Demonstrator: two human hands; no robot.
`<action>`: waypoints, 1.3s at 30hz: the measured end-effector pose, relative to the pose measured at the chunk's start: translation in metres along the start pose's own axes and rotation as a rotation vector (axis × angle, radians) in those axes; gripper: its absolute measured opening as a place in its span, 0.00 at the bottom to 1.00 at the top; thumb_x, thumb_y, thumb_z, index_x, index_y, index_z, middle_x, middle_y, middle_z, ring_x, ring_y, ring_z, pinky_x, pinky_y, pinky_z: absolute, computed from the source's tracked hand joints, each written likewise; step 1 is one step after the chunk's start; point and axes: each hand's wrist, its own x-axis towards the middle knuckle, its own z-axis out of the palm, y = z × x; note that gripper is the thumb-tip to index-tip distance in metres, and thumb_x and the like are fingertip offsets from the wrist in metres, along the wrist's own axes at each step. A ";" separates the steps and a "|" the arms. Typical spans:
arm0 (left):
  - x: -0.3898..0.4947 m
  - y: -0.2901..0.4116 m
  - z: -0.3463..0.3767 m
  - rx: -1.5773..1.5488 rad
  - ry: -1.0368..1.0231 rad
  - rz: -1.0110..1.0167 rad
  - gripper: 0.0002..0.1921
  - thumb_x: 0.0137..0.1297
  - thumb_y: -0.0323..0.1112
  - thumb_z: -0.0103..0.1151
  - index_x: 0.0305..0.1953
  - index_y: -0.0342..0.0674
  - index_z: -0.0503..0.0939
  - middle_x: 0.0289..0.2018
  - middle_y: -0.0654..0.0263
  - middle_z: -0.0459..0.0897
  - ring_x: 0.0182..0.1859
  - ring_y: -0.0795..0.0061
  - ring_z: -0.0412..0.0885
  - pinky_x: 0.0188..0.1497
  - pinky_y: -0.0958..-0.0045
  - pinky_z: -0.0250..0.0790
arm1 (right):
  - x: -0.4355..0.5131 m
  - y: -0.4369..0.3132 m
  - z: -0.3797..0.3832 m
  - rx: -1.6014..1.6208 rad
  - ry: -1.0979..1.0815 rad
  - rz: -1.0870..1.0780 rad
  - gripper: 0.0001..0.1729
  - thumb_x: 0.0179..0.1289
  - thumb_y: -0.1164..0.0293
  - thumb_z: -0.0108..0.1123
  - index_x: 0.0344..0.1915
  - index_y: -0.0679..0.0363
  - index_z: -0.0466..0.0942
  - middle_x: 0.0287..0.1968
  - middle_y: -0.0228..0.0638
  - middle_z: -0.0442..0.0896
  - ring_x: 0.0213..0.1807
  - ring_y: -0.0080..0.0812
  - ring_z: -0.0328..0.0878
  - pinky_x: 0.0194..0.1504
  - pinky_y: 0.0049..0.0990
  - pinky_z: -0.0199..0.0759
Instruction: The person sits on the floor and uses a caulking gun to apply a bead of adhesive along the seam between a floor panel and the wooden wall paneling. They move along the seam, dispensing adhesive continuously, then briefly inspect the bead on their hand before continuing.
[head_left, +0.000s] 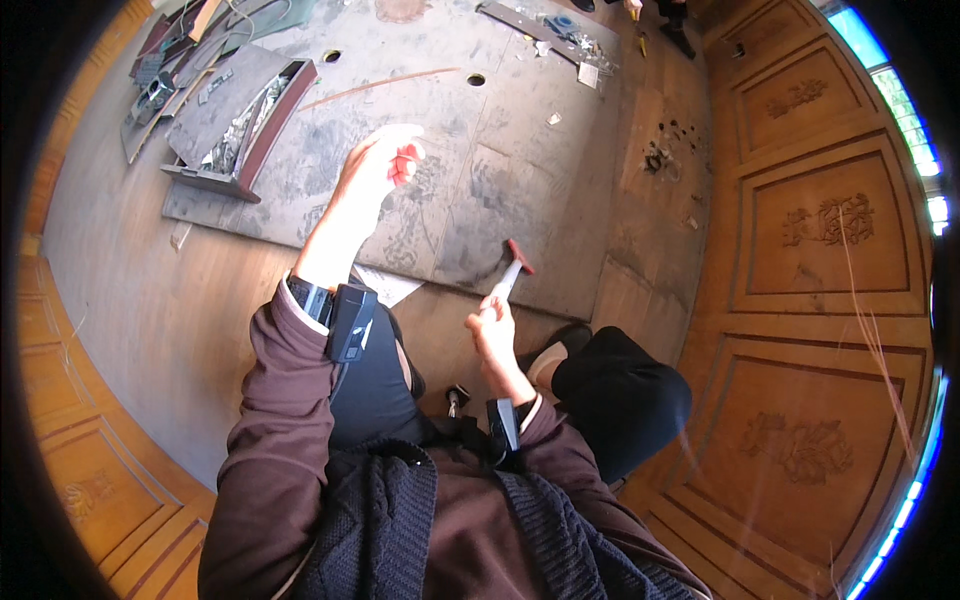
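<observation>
My right hand is closed around the pale handle of a scraper-like hand tool with a red T-shaped head. The red head is over the near part of a dusty, stained grey floor panel; whether it touches cannot be told. My left hand is raised over the same panel, brightly lit, with its fingers partly curled. No object shows in it, though its palm side is partly hidden. A white sheet lies partly beneath the panel's near edge, by my left forearm.
At upper left lie a broken drawer-like box with debris and a pile of boards. A long thin strip crosses the panel near two round holes. Debris surrounds a dark plank. Carved wooden panelling stands at right. Another person's shoes show at top right.
</observation>
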 end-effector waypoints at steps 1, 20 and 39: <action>0.000 0.000 0.000 -0.003 -0.011 -0.014 0.15 0.67 0.40 0.49 0.46 0.36 0.77 0.31 0.70 0.78 0.29 0.85 0.71 0.33 0.84 0.64 | 0.000 -0.003 0.001 0.009 0.014 0.007 0.18 0.45 0.82 0.56 0.35 0.51 0.64 0.18 0.20 0.63 0.13 0.15 0.55 0.13 0.18 0.48; -0.001 0.004 0.003 0.019 -0.006 0.007 0.15 0.67 0.40 0.49 0.46 0.37 0.77 0.31 0.70 0.77 0.30 0.86 0.70 0.35 0.84 0.64 | 0.000 -0.015 -0.008 0.046 0.048 0.165 0.16 0.49 0.81 0.57 0.34 0.50 0.64 0.17 0.20 0.63 0.12 0.16 0.55 0.14 0.18 0.47; 0.001 0.004 0.000 -0.020 0.027 0.010 0.13 0.66 0.40 0.51 0.45 0.39 0.78 0.30 0.71 0.77 0.30 0.85 0.70 0.35 0.83 0.64 | 0.013 -0.032 -0.027 0.086 0.137 0.214 0.18 0.46 0.82 0.56 0.34 0.49 0.63 0.16 0.20 0.61 0.12 0.15 0.53 0.13 0.17 0.44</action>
